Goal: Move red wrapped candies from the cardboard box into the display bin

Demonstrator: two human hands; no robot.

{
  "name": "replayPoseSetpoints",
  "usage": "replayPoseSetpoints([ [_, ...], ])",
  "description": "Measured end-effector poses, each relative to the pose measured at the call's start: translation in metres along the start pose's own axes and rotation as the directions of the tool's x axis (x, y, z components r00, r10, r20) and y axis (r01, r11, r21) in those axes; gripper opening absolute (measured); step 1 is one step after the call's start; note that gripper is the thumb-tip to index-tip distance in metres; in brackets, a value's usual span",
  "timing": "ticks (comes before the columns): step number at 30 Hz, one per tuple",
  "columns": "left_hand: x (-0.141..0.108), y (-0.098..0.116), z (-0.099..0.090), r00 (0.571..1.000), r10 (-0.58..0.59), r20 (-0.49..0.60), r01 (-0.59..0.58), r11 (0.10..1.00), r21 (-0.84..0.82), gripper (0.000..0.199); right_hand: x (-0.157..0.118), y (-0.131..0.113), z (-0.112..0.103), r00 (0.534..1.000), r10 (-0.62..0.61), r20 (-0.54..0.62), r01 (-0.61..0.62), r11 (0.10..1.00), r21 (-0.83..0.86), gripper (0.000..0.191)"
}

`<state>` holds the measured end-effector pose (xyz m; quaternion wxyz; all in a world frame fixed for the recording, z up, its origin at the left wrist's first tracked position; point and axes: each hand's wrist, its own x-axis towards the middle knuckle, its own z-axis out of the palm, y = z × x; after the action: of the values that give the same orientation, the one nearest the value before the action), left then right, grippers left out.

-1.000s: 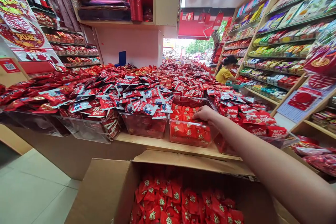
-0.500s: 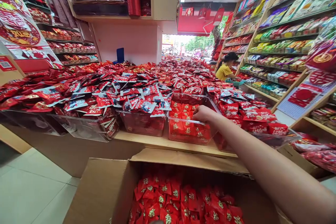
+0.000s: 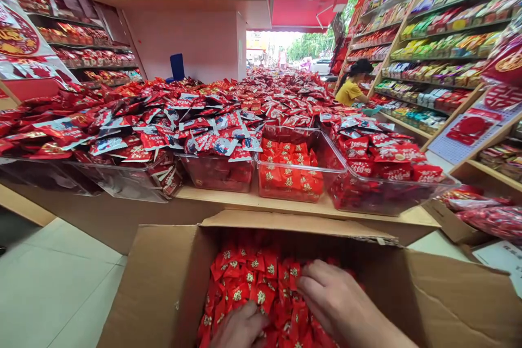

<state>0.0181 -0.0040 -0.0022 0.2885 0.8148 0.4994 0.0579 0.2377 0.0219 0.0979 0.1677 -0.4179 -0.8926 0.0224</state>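
Observation:
Small red packets with gold characters (image 3: 250,277) fill much of an open cardboard box (image 3: 163,283) below me. Among them, at the bottom edge of the view, my left hand (image 3: 242,327) has its fingers curled down; what lies under them is hidden. Reaching in from the right, my right hand (image 3: 332,293) has bent fingers closed on red packets near the middle of the box, its fingertips partly hidden. Similar red packets stand in rows in a clear plastic bin (image 3: 296,190) on the wooden shelf behind the box, filling its front part.
Heaps of red and white snack packets (image 3: 212,130) rise from neighbouring clear bins on the left. Another bin (image 3: 379,196) of red packets stands at right. The box's right flap (image 3: 460,293) sticks outward. A person in yellow (image 3: 350,89) is near the stocked shelves (image 3: 444,54).
My right hand has left the clear bin and come down into the cardboard box. My left hand, barely visible before, shows more now. The view has tilted down.

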Motion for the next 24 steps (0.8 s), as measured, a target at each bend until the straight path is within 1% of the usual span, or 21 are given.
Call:
replayPoseSetpoints([
  [1,-0.001,0.000,0.000,0.999,0.046,0.005,-0.046,0.999,0.007,0.031,-0.015,0.001,0.017,0.993,0.112,0.044,-0.110,0.993,-0.039,0.021],
  [2,-0.002,0.001,-0.001,0.998,0.070,0.004,-0.070,0.997,0.012,0.028,-0.025,0.003,0.031,0.975,0.217,0.043,-0.214,0.975,-0.064,0.023],
  [3,-0.003,0.002,-0.002,0.997,0.077,0.002,-0.077,0.997,0.019,0.025,-0.032,0.007,0.042,0.954,0.298,0.025,-0.295,0.952,-0.078,0.026],
  [5,-0.005,0.005,-0.005,0.998,0.059,0.003,-0.059,0.998,0.022,0.022,-0.034,0.014,0.053,0.920,0.391,0.028,-0.387,0.918,-0.090,0.036],
  [7,-0.006,0.009,-0.008,0.999,0.043,0.008,-0.043,0.999,0.000,0.021,-0.029,0.017,0.054,0.899,0.431,0.077,-0.424,0.901,-0.096,0.039],
  [10,-0.006,0.013,-0.013,0.999,0.029,0.026,-0.027,0.999,-0.043,0.019,-0.021,0.015,0.049,0.880,0.462,0.114,-0.449,0.885,-0.119,0.034],
  [15,-0.005,0.014,-0.021,0.999,0.001,0.051,0.008,0.982,-0.191,0.022,-0.022,0.013,0.053,0.884,0.450,0.125,-0.437,0.891,-0.121,0.033],
  [18,-0.001,0.015,-0.021,0.997,-0.013,0.077,0.037,0.947,-0.318,0.021,-0.022,0.011,0.054,0.888,0.447,0.106,-0.437,0.893,-0.104,0.022],
  [20,0.004,0.018,-0.020,0.998,-0.022,0.061,0.048,0.886,-0.462,0.020,-0.020,0.005,0.050,0.901,0.429,0.056,-0.430,0.903,-0.003,0.020],
  [21,0.008,0.021,-0.019,0.999,-0.037,0.035,0.051,0.829,-0.557,0.021,-0.019,0.000,0.048,0.903,0.428,0.023,-0.429,0.900,0.084,0.020],
  [22,0.012,0.025,-0.020,0.998,-0.060,0.002,0.046,0.748,-0.662,0.026,-0.017,-0.005,0.047,0.899,0.439,-0.005,-0.430,0.882,0.195,0.020],
  [23,0.015,0.030,-0.020,0.995,-0.090,-0.035,0.031,0.637,-0.770,0.032,-0.015,-0.011,0.046,0.885,0.466,-0.016,-0.436,0.838,0.327,0.019],
  [24,0.019,0.035,-0.022,0.990,-0.125,-0.066,0.006,0.505,-0.863,0.038,-0.013,-0.018,0.045,0.863,0.505,-0.001,-0.446,0.765,0.465,0.016],
])
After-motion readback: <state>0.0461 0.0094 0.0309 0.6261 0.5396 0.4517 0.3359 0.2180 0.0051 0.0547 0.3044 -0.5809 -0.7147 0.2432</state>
